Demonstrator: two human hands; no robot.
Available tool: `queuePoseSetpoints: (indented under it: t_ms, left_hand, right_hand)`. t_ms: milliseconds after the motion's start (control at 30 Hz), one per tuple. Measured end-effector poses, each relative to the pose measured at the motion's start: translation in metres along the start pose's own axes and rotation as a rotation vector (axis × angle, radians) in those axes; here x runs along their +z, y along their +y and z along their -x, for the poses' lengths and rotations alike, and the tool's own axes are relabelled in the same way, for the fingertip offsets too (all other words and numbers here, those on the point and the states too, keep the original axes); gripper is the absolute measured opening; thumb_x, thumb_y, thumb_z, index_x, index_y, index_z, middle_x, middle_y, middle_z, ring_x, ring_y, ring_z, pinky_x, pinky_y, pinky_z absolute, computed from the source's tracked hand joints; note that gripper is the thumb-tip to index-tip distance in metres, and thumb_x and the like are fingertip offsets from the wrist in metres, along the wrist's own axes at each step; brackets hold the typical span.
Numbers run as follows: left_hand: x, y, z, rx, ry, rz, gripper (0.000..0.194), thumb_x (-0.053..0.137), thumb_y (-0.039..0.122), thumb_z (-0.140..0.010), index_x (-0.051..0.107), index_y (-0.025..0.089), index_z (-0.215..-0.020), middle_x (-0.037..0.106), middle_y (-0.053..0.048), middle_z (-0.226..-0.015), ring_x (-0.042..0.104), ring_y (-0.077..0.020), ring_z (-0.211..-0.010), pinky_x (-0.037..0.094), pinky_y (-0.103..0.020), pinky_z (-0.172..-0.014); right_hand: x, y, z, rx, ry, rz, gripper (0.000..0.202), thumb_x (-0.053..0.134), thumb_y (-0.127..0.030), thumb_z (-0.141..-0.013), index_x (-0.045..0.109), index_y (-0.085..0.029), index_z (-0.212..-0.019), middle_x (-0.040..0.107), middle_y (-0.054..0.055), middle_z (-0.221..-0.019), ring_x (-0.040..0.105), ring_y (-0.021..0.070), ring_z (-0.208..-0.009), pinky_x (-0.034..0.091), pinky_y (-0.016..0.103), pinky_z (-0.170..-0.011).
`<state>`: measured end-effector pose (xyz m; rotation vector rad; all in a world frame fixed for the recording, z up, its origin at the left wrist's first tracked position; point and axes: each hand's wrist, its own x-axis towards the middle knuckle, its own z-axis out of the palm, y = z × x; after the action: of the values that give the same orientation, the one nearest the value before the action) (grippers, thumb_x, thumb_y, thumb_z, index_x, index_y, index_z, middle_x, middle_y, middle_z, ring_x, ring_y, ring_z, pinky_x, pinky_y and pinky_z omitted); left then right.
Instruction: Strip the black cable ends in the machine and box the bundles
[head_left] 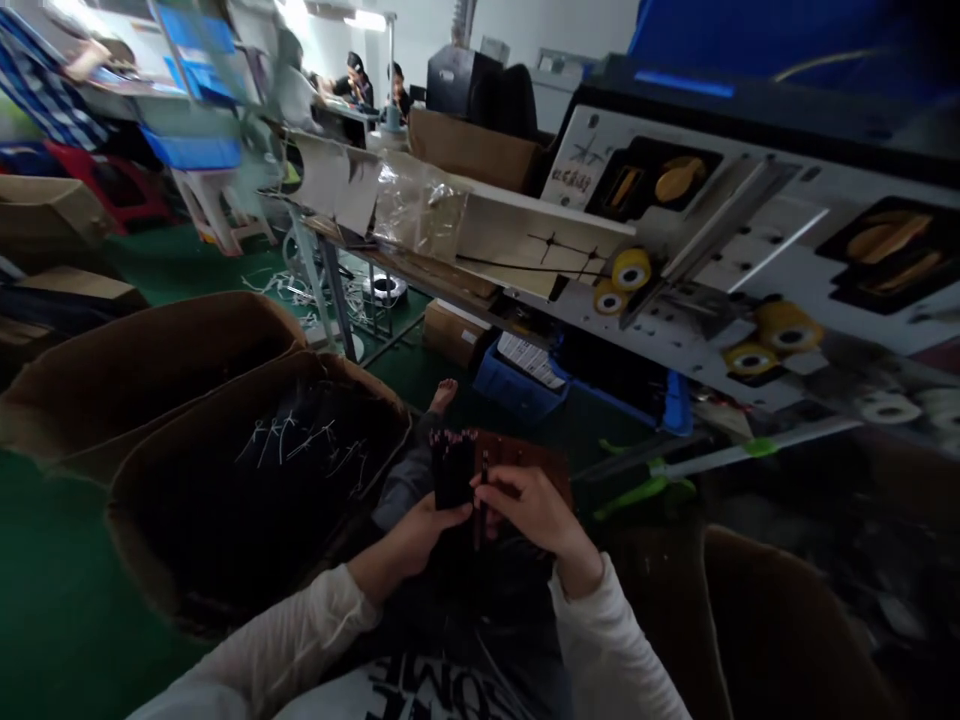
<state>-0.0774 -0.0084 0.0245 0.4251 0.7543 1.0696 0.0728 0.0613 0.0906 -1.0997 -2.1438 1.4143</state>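
My left hand is closed round a bundle of black cables, held upright over my lap. Pale pinkish tips show along the bundle's top end. Just to the right of it, my right hand pinches a thin black cable strand between thumb and fingertips. Whether this strand is one cable or a few, I cannot tell in the dim light. Behind my right fingers is a reddish-brown surface, partly covered by the hand.
A carton at left holds dark cables with white ties; another carton stands behind it. At upper right is a machine with yellow rollers. Blue bins sit under the bench. People sit at far tables.
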Motion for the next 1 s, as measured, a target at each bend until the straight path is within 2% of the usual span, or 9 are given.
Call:
queuePoseSetpoints:
  t_ms: [100,200,267,400,500,600,733,867,1000]
  left_hand:
    - [0.004,-0.002,0.001,-0.051,-0.033,0.024,0.025,0.067,0.026,-0.074,0.063,0.009,-0.091,0.067,-0.01,-0.081,0.065,-0.0227,-0.076,0.05,-0.037,-0.075]
    - [0.006,-0.003,0.004,-0.095,-0.016,0.019,0.026,0.067,0.027,-0.074,0.064,0.006,-0.09,0.067,-0.012,-0.082,0.066,-0.0244,-0.079,0.05,-0.038,-0.078]
    - [0.006,-0.004,0.004,-0.12,-0.005,0.012,0.026,0.068,0.027,-0.074,0.064,0.006,-0.087,0.067,-0.013,-0.083,0.066,-0.0244,-0.078,0.051,-0.037,-0.075]
    - [0.005,-0.005,0.004,-0.145,0.0,-0.001,0.027,0.07,0.027,-0.072,0.063,0.006,-0.089,0.067,-0.013,-0.083,0.066,-0.0232,-0.071,0.053,-0.036,-0.069]
    - [0.005,-0.007,0.005,-0.154,-0.013,-0.013,0.03,0.07,0.027,-0.072,0.061,0.007,-0.094,0.067,-0.013,-0.085,0.067,-0.0253,-0.075,0.053,-0.039,-0.073]
    - [0.003,-0.009,0.005,-0.134,-0.038,-0.024,0.028,0.069,0.027,-0.073,0.061,0.007,-0.092,0.067,-0.013,-0.084,0.066,-0.0276,-0.081,0.051,-0.042,-0.079]
    - [0.001,-0.013,0.004,-0.145,-0.065,-0.054,0.025,0.07,0.027,-0.073,0.061,0.007,-0.085,0.065,-0.01,-0.081,0.066,-0.027,-0.083,0.051,-0.04,-0.081]
    - [0.002,-0.016,0.002,-0.092,-0.084,-0.085,0.029,0.072,0.026,-0.07,0.059,0.01,-0.09,0.061,-0.006,-0.075,0.065,-0.0203,-0.069,0.051,-0.033,-0.071]
    - [0.002,-0.022,0.004,-0.059,-0.06,-0.1,0.027,0.07,0.027,-0.071,0.058,0.011,-0.09,0.058,-0.003,-0.071,0.059,-0.0144,-0.057,0.048,-0.029,-0.062]
  right_hand:
    - [0.004,0.012,-0.004,-0.01,0.117,0.01,0.025,0.054,-0.037,-0.084,0.066,-0.017,-0.091,0.063,0.0,-0.068,0.058,0.0109,-0.058,0.045,0.021,-0.055]
    - [0.006,0.021,-0.007,-0.082,0.258,0.025,0.021,0.058,-0.035,-0.081,0.067,-0.018,-0.089,0.062,0.007,-0.1,0.061,0.0147,-0.08,0.048,0.022,-0.059]
    - [0.006,0.025,-0.008,-0.112,0.3,-0.017,0.023,0.06,-0.031,-0.079,0.066,-0.02,-0.098,0.058,0.008,-0.111,0.06,0.0162,-0.087,0.05,0.022,-0.06]
    - [0.006,0.027,-0.008,-0.063,0.216,-0.199,0.055,0.059,-0.025,-0.078,0.045,-0.028,-0.131,0.064,0.004,-0.098,0.058,0.0099,-0.06,0.048,0.019,-0.046]
    - [0.004,0.026,-0.008,-0.007,0.147,-0.27,0.056,0.059,-0.025,-0.078,0.043,-0.028,-0.131,0.064,0.001,-0.086,0.054,0.0075,-0.047,0.046,0.019,-0.04]
    - [0.003,0.026,-0.007,-0.009,0.149,-0.267,0.048,0.06,-0.024,-0.077,0.05,-0.026,-0.124,0.063,-0.002,-0.076,0.054,0.0075,-0.045,0.048,0.019,-0.042]
    - [0.005,0.029,-0.006,-0.015,0.159,-0.257,0.046,0.059,-0.023,-0.078,0.05,-0.027,-0.123,0.062,-0.002,-0.078,0.054,0.0072,-0.044,0.047,0.019,-0.042]
    - [0.009,0.033,-0.005,-0.006,0.168,-0.29,0.047,0.06,-0.025,-0.079,0.049,-0.028,-0.124,0.062,-0.001,-0.081,0.053,0.0071,-0.046,0.047,0.019,-0.042]
    - [0.011,0.035,-0.004,-0.038,0.177,-0.312,0.059,0.061,-0.029,-0.079,0.038,-0.03,-0.134,0.062,0.0,-0.085,0.055,0.0085,-0.053,0.047,0.02,-0.047]
